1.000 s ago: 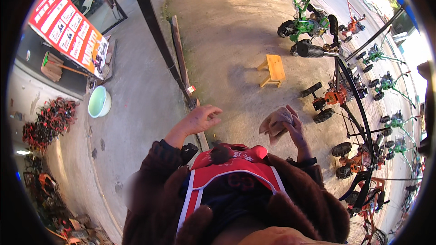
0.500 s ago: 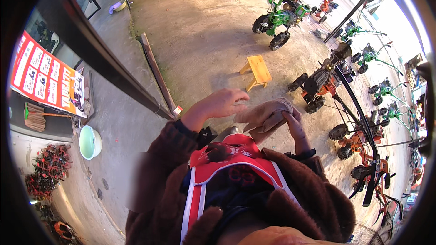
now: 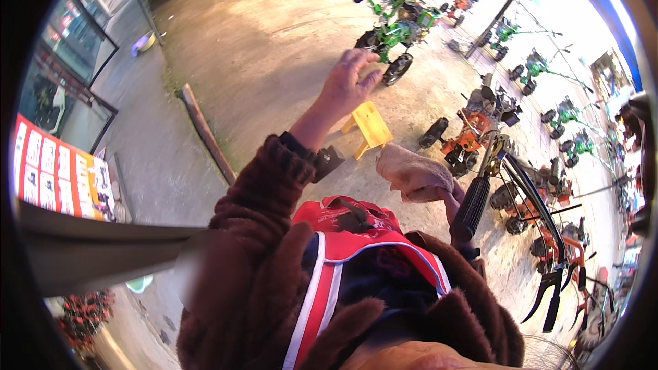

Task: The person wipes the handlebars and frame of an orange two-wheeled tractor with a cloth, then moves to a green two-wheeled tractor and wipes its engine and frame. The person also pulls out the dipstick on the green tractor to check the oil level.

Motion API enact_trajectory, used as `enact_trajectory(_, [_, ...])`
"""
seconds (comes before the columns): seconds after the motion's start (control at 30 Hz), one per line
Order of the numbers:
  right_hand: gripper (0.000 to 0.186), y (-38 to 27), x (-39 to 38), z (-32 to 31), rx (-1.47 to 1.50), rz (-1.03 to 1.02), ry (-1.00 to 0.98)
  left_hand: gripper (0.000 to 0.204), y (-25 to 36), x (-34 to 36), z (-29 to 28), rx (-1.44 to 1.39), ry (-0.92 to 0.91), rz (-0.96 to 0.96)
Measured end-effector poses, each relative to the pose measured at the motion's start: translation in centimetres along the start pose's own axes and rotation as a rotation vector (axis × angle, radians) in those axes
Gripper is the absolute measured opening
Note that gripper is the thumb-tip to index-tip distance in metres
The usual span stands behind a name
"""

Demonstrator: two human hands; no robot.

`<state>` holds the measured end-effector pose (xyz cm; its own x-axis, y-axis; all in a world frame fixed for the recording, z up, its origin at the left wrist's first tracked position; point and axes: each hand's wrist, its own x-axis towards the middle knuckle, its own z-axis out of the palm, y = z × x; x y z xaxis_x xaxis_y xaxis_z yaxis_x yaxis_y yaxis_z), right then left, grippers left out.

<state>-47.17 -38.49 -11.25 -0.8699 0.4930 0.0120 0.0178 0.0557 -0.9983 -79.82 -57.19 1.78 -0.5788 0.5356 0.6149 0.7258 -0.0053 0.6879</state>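
Observation:
My left hand (image 3: 346, 85) is raised in front of me with its fingers apart and nothing in it. Its brown fuzzy sleeve (image 3: 264, 178) runs back to my chest and the red apron (image 3: 349, 223). My right hand (image 3: 451, 197) is low at the right, mostly hidden behind a beige work glove (image 3: 411, 173) that it holds bunched up. A black rubber handlebar grip (image 3: 471, 207) stands right beside that hand. I cannot tell whether it touches the hand.
A small yellow stool (image 3: 370, 127) stands on the concrete just beyond my hands. A green tiller (image 3: 394, 27) is further off, and several red and green tillers (image 3: 473, 130) line the right side. A wooden plank (image 3: 205, 133) lies at the left, near a red poster board (image 3: 55, 178).
My left hand has left the glove and risen up and forward, fingers spread. The right hand still holds the glove. My head has turned, bringing a handlebar close on the right.

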Motion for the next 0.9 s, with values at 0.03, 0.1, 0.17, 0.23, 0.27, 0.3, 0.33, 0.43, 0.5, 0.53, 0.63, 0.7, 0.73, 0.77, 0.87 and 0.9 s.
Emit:
enact_trajectory(0.03, [0.031, -0.2, -0.4, -0.4, -0.013, -0.001, 0.068, 0.030, -0.9, 1.6, 0.3, 0.082, 0.060, 0.071])
enact_trajectory(0.1, [0.031, -0.3, -1.5, -1.1, -0.004, 0.007, 0.195, 0.031, -2.7, 4.9, 0.5, 0.139, 0.222, 0.221])
enact_trajectory(0.17, [0.030, -0.2, -3.0, -1.5, 0.024, 0.018, 0.328, 0.033, -4.5, 8.7, 0.1, 0.116, 0.266, 0.296])
enact_trajectory(0.23, [0.030, 0.1, -4.3, -1.5, 0.057, 0.028, 0.468, 0.035, -6.0, 13.1, -0.8, 0.283, 0.328, 0.473])
enact_trajectory(0.27, [0.030, 0.2, -4.7, -1.3, 0.073, 0.030, 0.529, 0.037, -6.5, 15.4, -1.3, 0.269, 0.344, 0.526])
enact_trajectory(0.3, [0.030, 0.3, -5.0, -1.1, 0.093, 0.027, 0.592, 0.038, -7.0, 17.7, -1.9, 0.319, 0.329, 0.534])
enact_trajectory(0.33, [0.030, 0.4, -5.1, -0.8, 0.114, 0.024, 0.650, 0.038, -7.4, 20.2, -2.5, 0.329, 0.309, 0.585])
enact_trajectory(0.43, [0.029, 0.6, -4.8, 0.3, 0.176, 0.006, 0.811, 0.049, -8.6, 26.1, -3.0, 0.385, 0.216, 0.638])
enact_trajectory(0.5, [0.029, 0.8, -4.2, 1.0, 0.217, -0.008, 0.904, 0.062, -9.5, 28.8, -2.4, 0.383, 0.075, 0.654])
enact_trajectory(0.53, [0.029, 1.0, -4.0, 1.4, 0.237, -0.015, 0.949, 0.065, -10.0, 30.0, -1.8, 0.452, 0.026, 0.710])
enact_trajectory(0.63, [0.029, 1.4, -2.9, 2.3, 0.290, -0.034, 1.061, 0.067, -11.4, 31.8, -0.3, 0.430, -0.289, 0.524])
enact_trajectory(0.7, [0.029, 1.6, -2.0, 2.6, 0.312, -0.054, 1.108, 0.049, -12.1, 32.5, 0.2, 0.465, -0.256, 0.584])
enact_trajectory(0.73, [0.029, 1.5, -1.3, 2.8, 0.320, -0.061, 1.116, 0.043, -12.3, 32.8, 0.1, 0.507, -0.297, 0.567])
enact_trajectory(0.77, [0.028, 1.3, -0.7, 2.8, 0.314, -0.063, 1.114, 0.033, -12.5, 33.0, 0.0, 0.380, -0.349, 0.581])
enact_trajectory(0.87, [0.028, 0.5, 2.2, 3.1, 0.265, -0.086, 1.024, 0.033, -12.7, 33.2, -0.2, 0.269, -0.362, 0.602])
enact_trajectory(0.9, [0.030, 0.3, 3.4, 3.2, 0.300, -0.039, 1.051, 0.034, -12.8, 33.1, -0.3, 0.243, -0.369, 0.577])
